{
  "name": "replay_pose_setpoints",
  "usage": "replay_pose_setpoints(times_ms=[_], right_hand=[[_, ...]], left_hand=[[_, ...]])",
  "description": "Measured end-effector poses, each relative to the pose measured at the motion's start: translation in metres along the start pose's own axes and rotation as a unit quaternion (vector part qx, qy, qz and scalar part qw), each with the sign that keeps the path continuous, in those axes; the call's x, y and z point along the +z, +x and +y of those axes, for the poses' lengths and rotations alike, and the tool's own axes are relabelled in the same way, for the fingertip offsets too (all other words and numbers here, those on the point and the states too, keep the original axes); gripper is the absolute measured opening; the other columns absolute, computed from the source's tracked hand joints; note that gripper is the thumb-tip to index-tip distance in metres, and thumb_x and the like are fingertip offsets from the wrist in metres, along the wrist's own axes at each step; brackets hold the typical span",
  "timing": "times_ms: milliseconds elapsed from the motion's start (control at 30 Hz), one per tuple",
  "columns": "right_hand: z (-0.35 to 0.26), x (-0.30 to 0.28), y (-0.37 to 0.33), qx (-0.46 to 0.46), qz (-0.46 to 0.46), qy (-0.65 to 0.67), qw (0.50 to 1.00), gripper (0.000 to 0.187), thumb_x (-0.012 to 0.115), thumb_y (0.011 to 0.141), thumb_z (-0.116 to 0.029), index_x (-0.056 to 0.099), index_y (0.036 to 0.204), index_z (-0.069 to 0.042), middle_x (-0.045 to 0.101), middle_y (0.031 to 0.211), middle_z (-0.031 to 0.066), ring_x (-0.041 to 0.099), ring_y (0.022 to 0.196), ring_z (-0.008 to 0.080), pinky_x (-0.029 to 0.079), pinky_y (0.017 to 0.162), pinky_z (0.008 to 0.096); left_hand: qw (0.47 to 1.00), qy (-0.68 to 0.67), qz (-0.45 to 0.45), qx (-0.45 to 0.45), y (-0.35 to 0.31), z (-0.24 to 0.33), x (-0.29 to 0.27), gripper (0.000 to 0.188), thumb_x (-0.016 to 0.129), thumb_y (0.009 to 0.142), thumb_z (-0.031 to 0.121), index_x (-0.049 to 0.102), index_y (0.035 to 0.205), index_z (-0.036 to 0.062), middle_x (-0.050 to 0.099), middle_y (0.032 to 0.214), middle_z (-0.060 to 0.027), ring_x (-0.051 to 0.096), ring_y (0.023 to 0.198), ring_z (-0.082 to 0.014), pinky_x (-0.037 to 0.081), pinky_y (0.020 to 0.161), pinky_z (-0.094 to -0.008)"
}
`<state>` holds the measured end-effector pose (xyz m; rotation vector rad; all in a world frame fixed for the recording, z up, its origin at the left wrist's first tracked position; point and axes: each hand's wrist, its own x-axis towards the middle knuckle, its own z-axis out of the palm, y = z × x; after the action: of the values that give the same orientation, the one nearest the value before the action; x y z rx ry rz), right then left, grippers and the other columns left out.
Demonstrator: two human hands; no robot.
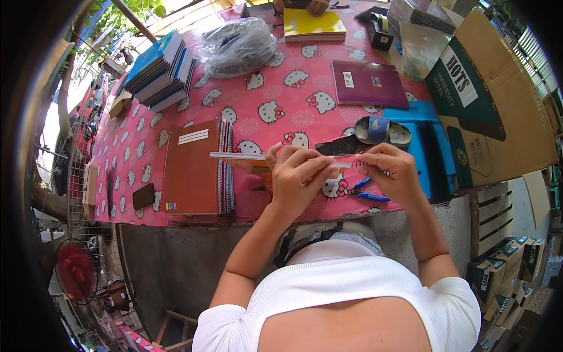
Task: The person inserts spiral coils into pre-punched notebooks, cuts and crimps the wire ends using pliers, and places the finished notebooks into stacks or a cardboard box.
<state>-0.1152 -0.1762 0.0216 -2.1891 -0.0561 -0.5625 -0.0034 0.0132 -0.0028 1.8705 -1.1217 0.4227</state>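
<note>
My left hand point(299, 176) pinches a long, thin white strip point(237, 156) with fine ridges along it, like a binding coil. The strip sticks out to the left, over the edge of a brown spiral notebook stack point(196, 170). Its other end reaches toward my right hand point(384, 170), whose thumb and fingertips are pinched close together at that end. Just below my right hand lie blue-handled pliers point(368, 193) on the pink patterned tablecloth point(252, 202). Beyond the hands are a flat black piece point(340, 146) and a rounded blue and tan object point(381, 130).
Blue sheets point(443, 138) with dark coils lie at right, near a large cardboard box point(498, 100). Further off are a purple notebook point(369, 85), a plastic bag point(237, 50), stacked blue notebooks point(161, 70) and a yellow book point(314, 26) under another person's hands. A dark flat object point(143, 196) lies left.
</note>
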Motion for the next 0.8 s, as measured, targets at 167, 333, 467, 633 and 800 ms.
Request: replay_pose_setpoints(times_ms=[167,333,467,633,800], right_hand=[[-0.004,0.0,0.004,0.002,-0.06,0.037,0.998,0.024,0.074,0.07,0.003,0.072,0.092,-0.005,0.064,0.085,0.0082,0.063,0.072,0.0166,0.049,0.062,0.0262],[-0.008,-0.005,0.009,0.011,-0.142,0.072,0.987,0.026,0.075,0.066,0.005,0.073,0.089,-0.007,0.064,0.084,0.0075,0.063,0.074,0.0194,0.05,0.064,0.029],[-0.012,-0.004,0.012,0.01,-0.173,0.062,0.983,0.024,0.074,0.065,0.006,0.073,0.086,-0.007,0.063,0.082,0.008,0.063,0.074,0.0209,0.05,0.065,0.0305],[-0.017,-0.004,0.009,0.016,-0.201,0.056,0.978,0.019,0.073,0.067,0.004,0.071,0.084,-0.005,0.062,0.081,0.0091,0.063,0.074,0.0235,0.05,0.066,0.0323],[-0.018,0.0,0.0,0.082,-0.144,-0.013,0.986,0.017,0.069,0.077,-0.006,0.066,0.093,-0.003,0.062,0.082,0.0102,0.063,0.074,0.0281,0.05,0.065,0.0351]], left_hand=[[0.998,-0.008,0.039,0.041,-0.022,0.002,-0.001,0.022,0.081,0.063,0.017,0.074,0.084,0.0141,0.066,0.085,0.0019,0.058,0.086,-0.0186,0.036,0.088,-0.0369],[0.997,0.028,0.023,0.068,-0.04,0.002,-0.004,0.025,0.08,0.064,0.021,0.074,0.087,0.0147,0.065,0.086,0.0023,0.058,0.088,-0.0162,0.026,0.101,-0.0377],[0.994,0.037,0.028,0.095,-0.046,-0.004,-0.003,0.026,0.08,0.066,0.021,0.074,0.091,0.0155,0.065,0.086,0.0038,0.058,0.086,-0.0135,0.02,0.104,-0.0384],[0.996,0.033,0.026,0.079,-0.04,0.0,-0.006,0.023,0.08,0.066,0.021,0.073,0.087,0.0154,0.064,0.083,0.0044,0.058,0.081,-0.0136,0.024,0.101,-0.0381],[0.999,0.03,0.043,-0.001,-0.019,0.008,0.002,0.026,0.082,0.061,0.021,0.072,0.084,0.0143,0.065,0.078,0.0035,0.057,0.077,-0.0147,0.028,0.094,-0.0366]])
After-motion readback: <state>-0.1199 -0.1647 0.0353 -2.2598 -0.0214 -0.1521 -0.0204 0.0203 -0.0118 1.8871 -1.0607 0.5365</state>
